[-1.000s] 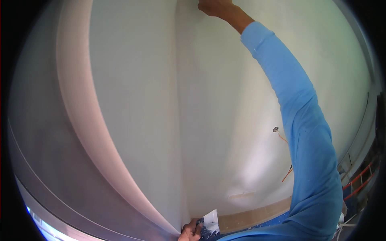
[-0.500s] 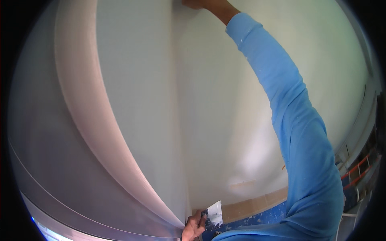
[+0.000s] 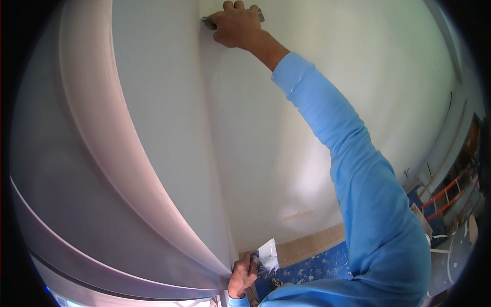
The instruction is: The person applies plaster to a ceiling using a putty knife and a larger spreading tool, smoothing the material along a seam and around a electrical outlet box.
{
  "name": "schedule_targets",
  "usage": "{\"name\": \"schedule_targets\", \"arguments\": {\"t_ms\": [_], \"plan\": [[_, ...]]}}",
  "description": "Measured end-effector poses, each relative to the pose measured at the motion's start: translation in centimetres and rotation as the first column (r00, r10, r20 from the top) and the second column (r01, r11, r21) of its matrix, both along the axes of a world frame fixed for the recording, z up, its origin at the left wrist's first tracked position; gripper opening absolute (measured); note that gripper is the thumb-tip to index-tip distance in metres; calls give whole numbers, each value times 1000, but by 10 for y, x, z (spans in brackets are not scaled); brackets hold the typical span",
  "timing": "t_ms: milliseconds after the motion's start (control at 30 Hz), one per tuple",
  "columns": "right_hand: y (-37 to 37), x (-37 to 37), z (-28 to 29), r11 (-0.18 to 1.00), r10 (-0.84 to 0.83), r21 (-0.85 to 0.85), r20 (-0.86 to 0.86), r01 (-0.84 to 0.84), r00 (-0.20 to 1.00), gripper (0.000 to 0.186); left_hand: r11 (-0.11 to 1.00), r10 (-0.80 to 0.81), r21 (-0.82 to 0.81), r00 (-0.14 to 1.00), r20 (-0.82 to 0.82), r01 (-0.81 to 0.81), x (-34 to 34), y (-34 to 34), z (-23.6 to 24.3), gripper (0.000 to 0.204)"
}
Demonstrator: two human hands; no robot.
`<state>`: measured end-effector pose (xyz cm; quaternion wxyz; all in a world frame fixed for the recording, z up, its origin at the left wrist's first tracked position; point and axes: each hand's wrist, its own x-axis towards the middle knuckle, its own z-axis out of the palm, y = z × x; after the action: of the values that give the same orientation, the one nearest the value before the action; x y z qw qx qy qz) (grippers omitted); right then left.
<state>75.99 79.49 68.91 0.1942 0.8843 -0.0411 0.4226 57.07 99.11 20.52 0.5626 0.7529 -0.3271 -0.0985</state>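
High on the pale wall (image 3: 286, 153), beside the inside corner, my right hand (image 3: 238, 25) grips a flat metal scraper (image 3: 208, 22), its blade against the surface near the corner line. Its blue-sleeved arm stretches up from the lower right. At the bottom centre, my left hand (image 3: 241, 276) is closed on a putty knife (image 3: 268, 255) whose wide blade carries white filler and dark smears. That hand is beside the lower end of the pinkish curved edge (image 3: 97, 112) on the left.
A blue paint-spattered floor sheet (image 3: 312, 263) lies along tan tiles (image 3: 302, 239) at the wall's foot. On the right are an orange ladder (image 3: 445, 199), a spattered grey container (image 3: 445, 271) and clutter. A grey panel edge (image 3: 102, 245) runs across the lower left.
My right hand has come down and left along the corner, bringing the scraper into view. My left hand with the putty knife is slightly higher in the picture. The view has shifted.
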Motion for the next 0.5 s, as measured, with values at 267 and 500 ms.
{"name": "schedule_targets", "arguments": {"t_ms": [267, 500], "plan": [[-28, 29, -77, 989, 81, -138, 138, -62, 987, 41, 1000, -1, -29, 1000, 7, 1, -2, 1, 4, 27], [-31, 20, -125, 987, 105, -135, 141, -86, 984, 56, 999, -7, -37, 1000, -4, 6, 0, -1, 2, 23]]}}
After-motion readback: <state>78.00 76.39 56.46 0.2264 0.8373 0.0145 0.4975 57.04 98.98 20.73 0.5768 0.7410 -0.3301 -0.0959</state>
